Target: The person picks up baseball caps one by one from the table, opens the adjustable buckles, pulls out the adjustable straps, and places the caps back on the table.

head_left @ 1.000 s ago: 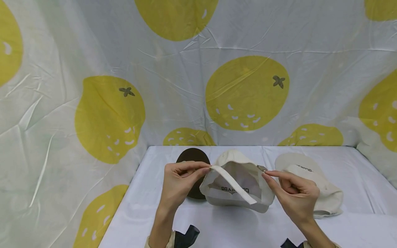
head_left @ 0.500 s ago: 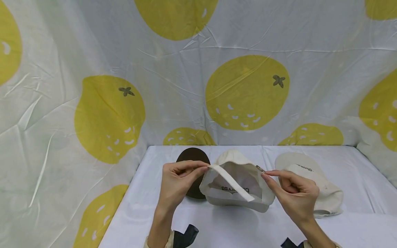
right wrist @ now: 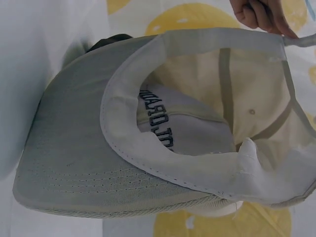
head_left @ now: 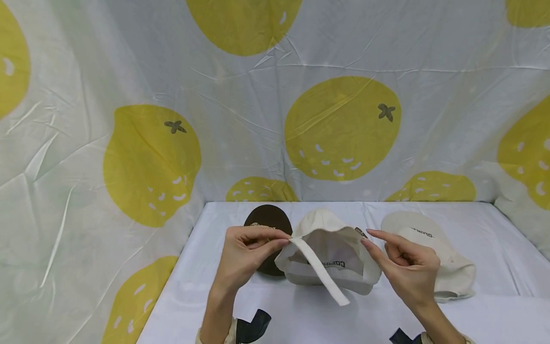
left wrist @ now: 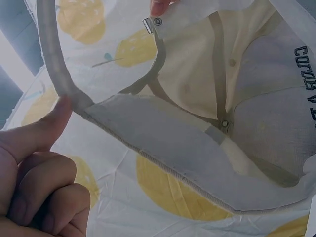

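A cream baseball cap [head_left: 324, 220] stands tilted on the table, its opening facing me and dark lettering showing inside. My left hand [head_left: 241, 258] pinches the base of its back strap [head_left: 320, 270] between thumb and index finger. The strap's loose end hangs down across the opening. On the rim's right side sits a small metal buckle [head_left: 360, 232]. My right hand [head_left: 410, 267] is beside this buckle, index and thumb tips parted and the other fingers bent. In the left wrist view, a fingertip [left wrist: 159, 7] is right by the buckle and a snap.
A dark brown cap [head_left: 268, 217] lies behind my left hand. Another cream cap [head_left: 455, 272] lies behind my right hand. A white cloth covers the table [head_left: 185, 286], and a lemon-print curtain [head_left: 240, 119] hangs behind and at the sides.
My right index finger has lifted away from the thumb at the buckle. The strap's loose end has swung lower, and my left hand has shifted slightly down.
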Motion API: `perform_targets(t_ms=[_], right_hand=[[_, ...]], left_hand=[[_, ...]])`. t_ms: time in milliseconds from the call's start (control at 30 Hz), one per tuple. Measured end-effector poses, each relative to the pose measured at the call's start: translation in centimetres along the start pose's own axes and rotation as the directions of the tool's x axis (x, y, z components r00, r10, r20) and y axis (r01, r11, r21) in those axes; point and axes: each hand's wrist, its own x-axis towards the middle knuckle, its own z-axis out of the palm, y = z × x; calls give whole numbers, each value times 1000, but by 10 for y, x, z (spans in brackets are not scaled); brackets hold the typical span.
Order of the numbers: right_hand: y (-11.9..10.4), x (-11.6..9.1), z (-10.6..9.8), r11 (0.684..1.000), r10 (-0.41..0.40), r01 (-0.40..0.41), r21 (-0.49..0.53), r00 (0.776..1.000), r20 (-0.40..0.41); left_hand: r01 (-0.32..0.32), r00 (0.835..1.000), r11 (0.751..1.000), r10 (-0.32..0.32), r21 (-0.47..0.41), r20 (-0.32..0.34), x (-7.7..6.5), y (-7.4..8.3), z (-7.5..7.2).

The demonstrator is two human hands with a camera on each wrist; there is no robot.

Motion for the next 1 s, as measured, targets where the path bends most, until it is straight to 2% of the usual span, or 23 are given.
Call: perform_targets(t_ms=[167,367,533,600,700,767,833,933,1000], right_hand=[[3,-3,-2,999,7,-7,-33,1000,4],[3,-4,-1,999,-2,3,-38,1000,4],[-3,-2,4,998,-38,38,-45,999,-5],[-5,-1,6,997,-71,71,-29,997,-5],[-7,0,10,991,-130,130,-4,991,7],[-8,0,12,985,-171,171,9,985,23],[-10,1,14,980,-199,199,6,979,46],[-11,1,14,974,-225,226,-1,971,83],[-12,0,14,973,-231,232,0,967,105]], left_hand=[[-5,995,998,11,-57,104,-2,-1,-3],[-15,986,998,25,-60,165,-3,-1,-5],[-57,967,995,74,-77,246,-2,-1,-7],[-55,963,994,77,-91,258,-2,-1,-6],[-32,976,996,50,-84,211,-1,-2,-3],[-4,991,999,11,-54,134,0,-3,0],[33,999,999,-33,-8,42,1,-4,4],[128,990,991,-127,25,-63,3,-5,9],[199,977,979,-195,38,-87,4,-6,11]])
